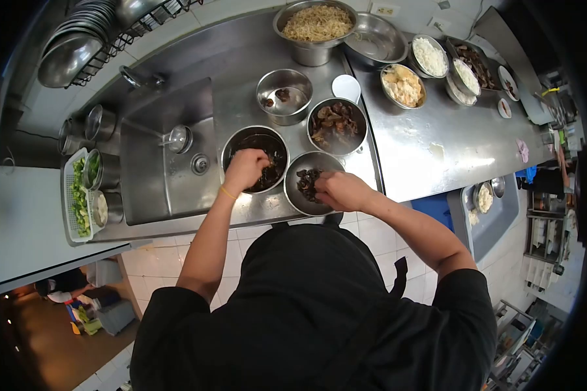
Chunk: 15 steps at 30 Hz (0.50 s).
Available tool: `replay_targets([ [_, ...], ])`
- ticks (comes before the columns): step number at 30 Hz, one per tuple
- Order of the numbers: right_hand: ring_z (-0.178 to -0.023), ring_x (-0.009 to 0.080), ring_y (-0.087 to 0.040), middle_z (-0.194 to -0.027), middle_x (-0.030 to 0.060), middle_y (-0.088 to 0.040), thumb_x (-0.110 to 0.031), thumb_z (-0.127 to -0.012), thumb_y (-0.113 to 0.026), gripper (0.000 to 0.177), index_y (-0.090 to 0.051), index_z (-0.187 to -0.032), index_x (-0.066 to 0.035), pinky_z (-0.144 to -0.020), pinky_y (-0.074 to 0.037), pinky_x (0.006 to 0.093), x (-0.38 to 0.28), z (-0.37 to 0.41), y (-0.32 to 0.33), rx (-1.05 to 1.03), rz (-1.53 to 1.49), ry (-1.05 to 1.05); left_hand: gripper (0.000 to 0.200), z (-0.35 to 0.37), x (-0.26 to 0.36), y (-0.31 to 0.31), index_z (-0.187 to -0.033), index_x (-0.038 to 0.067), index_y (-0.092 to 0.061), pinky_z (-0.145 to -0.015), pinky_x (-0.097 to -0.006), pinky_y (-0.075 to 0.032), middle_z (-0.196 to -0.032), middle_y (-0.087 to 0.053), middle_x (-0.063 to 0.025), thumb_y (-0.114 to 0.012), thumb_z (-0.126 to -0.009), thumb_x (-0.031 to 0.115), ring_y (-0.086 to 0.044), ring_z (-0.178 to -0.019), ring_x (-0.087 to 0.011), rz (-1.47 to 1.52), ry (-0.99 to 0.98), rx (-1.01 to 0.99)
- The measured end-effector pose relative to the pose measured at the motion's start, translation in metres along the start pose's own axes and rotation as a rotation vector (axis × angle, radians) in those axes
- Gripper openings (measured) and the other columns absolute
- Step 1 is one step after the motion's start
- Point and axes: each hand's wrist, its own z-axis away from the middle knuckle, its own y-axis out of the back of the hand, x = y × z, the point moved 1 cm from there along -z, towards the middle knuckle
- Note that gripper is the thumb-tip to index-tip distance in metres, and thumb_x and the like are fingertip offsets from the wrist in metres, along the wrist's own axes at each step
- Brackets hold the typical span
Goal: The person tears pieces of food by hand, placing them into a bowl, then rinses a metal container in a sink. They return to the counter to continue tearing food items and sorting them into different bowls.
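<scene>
My left hand (246,169) reaches over a steel pot (225,151) of dark liquid with dark pieces in it. Its fingers are bent together, and what they hold is hidden. At the steel bowl (295,203) to the right, my right hand (336,190) has its fingers closed on dark, frilly pieces that look like wood ear mushrooms (306,182). Behind these stand a pot (284,117) with a few brown scraps and another pot (336,121) holding larger brown mushroom-like pieces in liquid. A white round lid or scoop (346,87) lies between them.
A sink (169,176) with a small steel ladle or cup is on the left, beside a white basket (73,195) of chopped greens. At the back stands a bowl of noodle-like strands (316,25). Several filled bowls line the right counter (430,156).
</scene>
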Motion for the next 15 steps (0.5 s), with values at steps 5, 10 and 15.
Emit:
replay_targets([
  [5, -0.082, 0.0334, -0.066, -0.089, 0.0168, -0.065, -0.011, -0.086, -0.065, 0.014, -0.065, -0.095, -0.001, -0.074, -0.052, 0.0419, -0.013, -0.03, 0.001, 0.279, -0.232, 0.065, 0.015, 0.005, -0.007, 0.03, -0.099, 0.001, -0.069, -0.067, -0.0294, -0.052, -0.081, -0.07, -0.0063, -0.066, -0.091, 0.014, -0.065, -0.072, -0.0168, 0.725, 0.237, 0.071],
  [10, -0.076, 0.0236, -0.067, -0.088, 0.0163, -0.068, -0.009, -0.09, -0.064, 0.024, -0.059, -0.112, 0.002, -0.069, -0.053, 0.034, -0.037, -0.067, 0.004, 0.628, -0.705, -0.091, 0.015, 0.016, 0.004, 0.041, -0.105, 0.003, -0.067, -0.069, -0.0225, -0.051, -0.093, -0.068, -0.0005, -0.063, -0.095, 0.014, -0.062, -0.082, -0.0077, 1.065, 0.23, 0.047],
  [15, -0.075, 0.0157, -0.065, -0.09, 0.015, -0.068, -0.011, -0.092, -0.064, 0.027, -0.058, -0.115, 0.004, -0.069, -0.053, 0.0308, -0.036, -0.1, -0.007, 0.469, -1.096, -0.086, 0.017, 0.014, 0.006, 0.032, -0.108, 0.002, -0.066, -0.073, -0.0236, -0.051, -0.105, -0.065, -0.0034, -0.065, -0.094, 0.012, -0.062, -0.091, -0.0096, 1.274, 0.124, 0.056],
])
